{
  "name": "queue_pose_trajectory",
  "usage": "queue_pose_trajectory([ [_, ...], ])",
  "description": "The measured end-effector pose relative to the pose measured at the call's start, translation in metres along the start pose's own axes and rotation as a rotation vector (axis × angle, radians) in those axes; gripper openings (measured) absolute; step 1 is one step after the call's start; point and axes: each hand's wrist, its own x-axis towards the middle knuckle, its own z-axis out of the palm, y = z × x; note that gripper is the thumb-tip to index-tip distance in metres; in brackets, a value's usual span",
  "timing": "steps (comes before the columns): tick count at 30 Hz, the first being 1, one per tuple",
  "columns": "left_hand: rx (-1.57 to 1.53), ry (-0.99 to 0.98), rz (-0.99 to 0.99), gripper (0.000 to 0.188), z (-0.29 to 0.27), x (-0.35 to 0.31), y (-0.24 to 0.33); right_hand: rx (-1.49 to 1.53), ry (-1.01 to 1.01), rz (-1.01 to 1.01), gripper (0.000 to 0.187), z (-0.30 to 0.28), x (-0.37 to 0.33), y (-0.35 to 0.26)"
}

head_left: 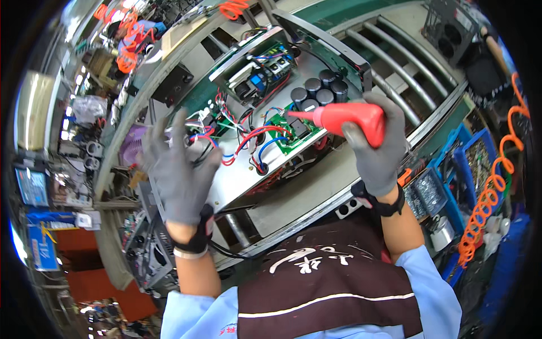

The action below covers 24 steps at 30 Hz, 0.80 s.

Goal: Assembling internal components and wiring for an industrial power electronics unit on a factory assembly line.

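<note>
A red squeeze bottle [361, 120] with a thin tapered nozzle is gripped in my gloved right hand [379, 152]. Its nozzle points left, over a green circuit board [305, 133] beside a cluster of black cylindrical capacitors [324, 97]. The board sits in an open metal chassis [237, 183] with red, blue and black wires [257, 138] running across it. My left hand [183, 169], also in a grey glove, is raised above the chassis's left end. Its fingers are spread and hold nothing.
Conveyor rollers [398, 68] lie to the far right, under the chassis's line. Blue bins of screws [429, 192] stand at the right, near a coiled orange air hose [491, 198]. A person in a red garment [132, 39] is at the far left. A purple basket [132, 146] sits left of my hand.
</note>
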Motion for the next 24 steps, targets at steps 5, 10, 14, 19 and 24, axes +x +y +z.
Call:
queue_pose_trajectory([
  [5,0.007,0.099,-0.215,0.077,0.015,-0.086,-0.072,-0.159,-0.225,-0.155,0.038,0.046,0.029,-0.003],
  [10,-0.212,0.250,-0.268,0.069,0.032,-0.101,-0.079,-0.249,-0.330,-0.246,0.037,0.067,0.030,-0.005],
  [14,-0.309,0.282,-0.298,0.053,0.043,-0.099,-0.084,-0.296,-0.393,-0.282,0.036,0.070,0.031,-0.006],
  [19,-0.305,0.308,-0.301,0.050,0.047,-0.099,-0.086,-0.336,-0.468,-0.351,0.036,0.074,0.037,-0.013],
  [24,-0.327,0.331,-0.300,0.049,0.048,-0.099,-0.085,-0.367,-0.426,-0.361,0.037,0.073,0.060,-0.021],
])
